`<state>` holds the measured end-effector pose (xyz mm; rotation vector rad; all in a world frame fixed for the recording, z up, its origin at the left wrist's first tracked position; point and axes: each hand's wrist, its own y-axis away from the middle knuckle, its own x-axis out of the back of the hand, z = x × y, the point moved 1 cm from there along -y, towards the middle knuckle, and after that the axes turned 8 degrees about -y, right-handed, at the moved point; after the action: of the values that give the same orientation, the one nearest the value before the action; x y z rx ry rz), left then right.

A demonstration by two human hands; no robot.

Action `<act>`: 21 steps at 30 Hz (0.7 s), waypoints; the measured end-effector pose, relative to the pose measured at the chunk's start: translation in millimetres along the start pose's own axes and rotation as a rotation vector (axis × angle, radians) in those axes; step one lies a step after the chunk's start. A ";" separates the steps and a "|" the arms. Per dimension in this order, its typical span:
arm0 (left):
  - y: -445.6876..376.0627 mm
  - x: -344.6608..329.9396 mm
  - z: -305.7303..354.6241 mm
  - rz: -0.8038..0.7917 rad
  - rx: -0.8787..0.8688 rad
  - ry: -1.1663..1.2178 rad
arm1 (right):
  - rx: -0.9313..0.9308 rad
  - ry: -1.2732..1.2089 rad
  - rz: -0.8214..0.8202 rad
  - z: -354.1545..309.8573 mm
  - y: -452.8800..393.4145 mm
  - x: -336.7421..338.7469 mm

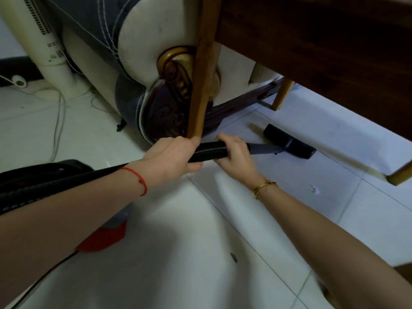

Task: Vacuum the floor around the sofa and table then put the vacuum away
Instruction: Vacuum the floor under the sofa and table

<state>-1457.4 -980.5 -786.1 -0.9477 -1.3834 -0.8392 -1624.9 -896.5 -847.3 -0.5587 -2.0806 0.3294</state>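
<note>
Both hands are gripping the black ribbed vacuum hose [209, 151] low over the white tiled floor [169, 253]. Left hand [172, 156] is wrapping its fingers round the hose from above, nearer the person, with a red string bracelet [139, 180] sitting on that wrist. Right hand [235, 153] is curling round the hose just ahead of the left, where the ribbing is meeting the dark rigid wand [265, 148]; a gold bracelet [265, 187] is showing on that wrist. The two hands are lying close together, a short length of ribbed hose showing between them.

The wand is running forward and to the right to the black floor nozzle [289, 141], which is resting flat on the tiles under the edge of the dark wooden table [323, 52]. One light wooden table leg [201, 74] is standing just beyond the left hand's knuckles; whether they are touching it cannot be told. A second leg [283, 93] is standing further back, and a third [401, 175] is showing at the right edge.

The sofa's [138, 41] cream and grey arm end, with gilt scroll carving, is standing directly behind the near table leg. The vacuum body [102, 237], red and black, is lying partly hidden under the left forearm at lower left, with the hose trailing back towards it.

A white tower fan [46, 47] is standing left of the sofa, with white cables [58, 121] lying on the floor near its base. Small scraps of debris [233, 257] are lying on the tiles between the forearms.
</note>
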 end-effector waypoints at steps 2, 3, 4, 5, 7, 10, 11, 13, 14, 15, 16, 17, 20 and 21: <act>16.6 6.5 -4.1 0.004 -0.006 -0.014 | 0.003 -0.007 -0.006 -15.4 6.3 -4.4; 24.4 9.3 -5.7 0.005 -0.009 -0.017 | 0.006 -0.010 -0.008 -22.4 9.0 -6.1; 31.3 12.3 -7.1 0.006 -0.010 -0.019 | 0.009 -0.016 -0.011 -28.7 11.3 -7.6; 37.6 14.9 -8.2 0.003 -0.010 -0.021 | 0.013 -0.022 -0.015 -35.1 13.6 -8.6; 48.1 19.8 -9.3 -0.012 -0.002 -0.017 | 0.015 -0.033 -0.023 -45.7 18.1 -9.7; 60.1 27.0 -8.5 -0.010 0.002 -0.037 | 0.014 -0.041 -0.012 -58.9 23.4 -8.5; 63.4 29.9 -7.8 0.003 0.001 -0.052 | 0.011 -0.045 -0.011 -62.5 24.2 -7.1; 69.5 35.5 -6.4 0.038 0.006 -0.069 | 0.007 -0.052 -0.014 -68.2 24.4 -3.8; 72.3 38.3 -5.3 0.057 0.009 -0.070 | 0.005 -0.054 -0.017 -70.6 24.5 -2.1; 74.9 40.8 -4.2 0.075 0.010 -0.072 | 0.004 -0.058 -0.017 -73.1 24.8 -0.4; 77.4 43.0 -3.3 0.092 0.007 -0.074 | 0.002 -0.063 -0.014 -75.4 25.3 1.3; 79.8 45.1 -2.5 0.104 0.003 -0.075 | 0.003 -0.071 -0.010 -78.0 25.9 3.0; 85.5 50.1 -1.3 0.125 -0.009 -0.077 | 0.005 -0.086 -0.001 -83.3 28.3 7.0; 86.6 51.2 -0.7 0.128 -0.010 -0.078 | 0.006 -0.088 -0.002 -83.9 29.3 7.9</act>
<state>-1376.5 -942.9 -739.5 -1.0745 -1.3701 -0.7202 -1550.2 -865.9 -809.4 -0.5479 -2.1636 0.3645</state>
